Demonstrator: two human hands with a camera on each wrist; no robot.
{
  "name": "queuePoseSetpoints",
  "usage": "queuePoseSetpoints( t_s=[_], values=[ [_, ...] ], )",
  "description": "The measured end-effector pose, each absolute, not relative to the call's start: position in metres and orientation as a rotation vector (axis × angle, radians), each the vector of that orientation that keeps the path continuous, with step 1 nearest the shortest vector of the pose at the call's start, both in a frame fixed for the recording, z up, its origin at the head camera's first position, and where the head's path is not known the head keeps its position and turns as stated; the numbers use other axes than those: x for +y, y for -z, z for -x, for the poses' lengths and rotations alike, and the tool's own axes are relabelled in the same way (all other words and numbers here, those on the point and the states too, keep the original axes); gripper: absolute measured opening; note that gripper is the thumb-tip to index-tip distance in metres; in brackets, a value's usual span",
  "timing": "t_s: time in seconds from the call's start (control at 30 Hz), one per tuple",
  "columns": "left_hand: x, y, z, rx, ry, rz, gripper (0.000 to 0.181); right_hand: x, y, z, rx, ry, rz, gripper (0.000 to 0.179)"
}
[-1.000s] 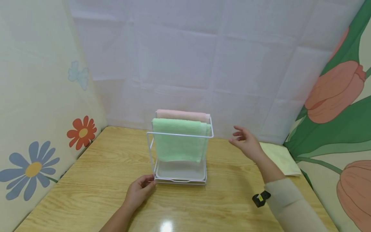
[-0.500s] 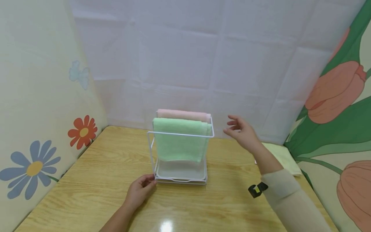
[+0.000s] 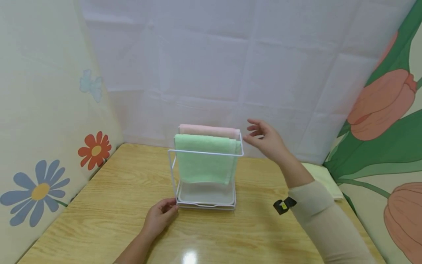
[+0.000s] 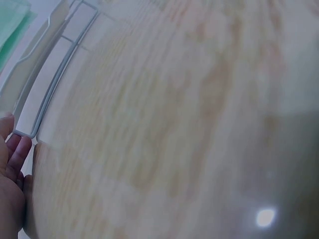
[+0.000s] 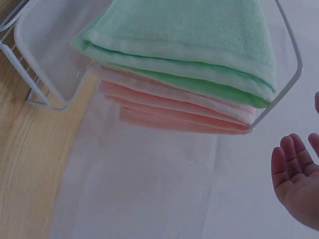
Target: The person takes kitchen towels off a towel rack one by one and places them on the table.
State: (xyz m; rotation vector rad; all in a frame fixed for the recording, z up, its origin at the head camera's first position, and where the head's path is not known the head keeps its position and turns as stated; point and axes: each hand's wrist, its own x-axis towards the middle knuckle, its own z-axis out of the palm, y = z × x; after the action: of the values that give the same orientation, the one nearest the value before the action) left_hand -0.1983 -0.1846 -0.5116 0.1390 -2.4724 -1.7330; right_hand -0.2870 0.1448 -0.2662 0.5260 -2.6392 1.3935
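Note:
A white wire towel rack [image 3: 170,172] stands mid-table. A folded green towel [image 3: 204,167] drapes over one of its bars, with a folded pink towel [image 3: 207,129] behind it. A shallow white tray [image 3: 206,193] sits in its base. My left hand [image 3: 159,217] pinches the front left corner of the base; in the left wrist view the thumb lies above the wire and the fingers below. Beside the rack's upper right end, my right hand [image 3: 268,141] is raised with loosely bent fingers, holding nothing. The right wrist view shows its fingers [image 5: 291,154] apart from the towels' layered edges.
A pale yellow folded cloth [image 3: 324,179] lies on the wooden table [image 3: 108,212] at the right, partly behind the right forearm. White sheeting [image 3: 197,66] hangs behind, and flower-printed panels flank both sides. A black device [image 3: 284,205] is strapped at the right sleeve.
My right hand has moved left and upward, from over near the yellow cloth to the rack's upper right end. The left hand stays at the base corner; rack and towels look the same.

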Motion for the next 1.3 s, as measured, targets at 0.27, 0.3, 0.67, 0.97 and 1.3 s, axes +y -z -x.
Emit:
queuePoseSetpoints(
  t_s=[0.27, 0.3, 0.67, 0.97, 1.3],
  values=[
    [-0.184, 0.511, 0.197, -2.47, 1.729, -0.139, 0.029, 0.122, 0.254, 0.288, -2.676, -1.388, -0.608, 0.062],
    [-0.184, 0.511, 0.197, -2.466, 1.729, -0.139, 0.029, 0.12, 0.253, 0.289, -2.676, -1.387, -0.622, 0.062],
    [-0.184, 0.51, 0.198, -2.456, 1.748, -0.142, 0.029, 0.089, 0.252, 0.295, -2.723, -1.347, -0.799, 0.062],
    [-0.184, 0.51, 0.197, -2.461, 1.765, -0.166, 0.029, 0.068, 0.254, 0.302, -2.767, -1.371, -0.824, 0.057],
    [-0.183, 0.509, 0.196, -2.464, 1.757, -0.172, 0.028, 0.055, 0.257, 0.308, -2.859, -1.324, -0.853, 0.058]
  ],
)
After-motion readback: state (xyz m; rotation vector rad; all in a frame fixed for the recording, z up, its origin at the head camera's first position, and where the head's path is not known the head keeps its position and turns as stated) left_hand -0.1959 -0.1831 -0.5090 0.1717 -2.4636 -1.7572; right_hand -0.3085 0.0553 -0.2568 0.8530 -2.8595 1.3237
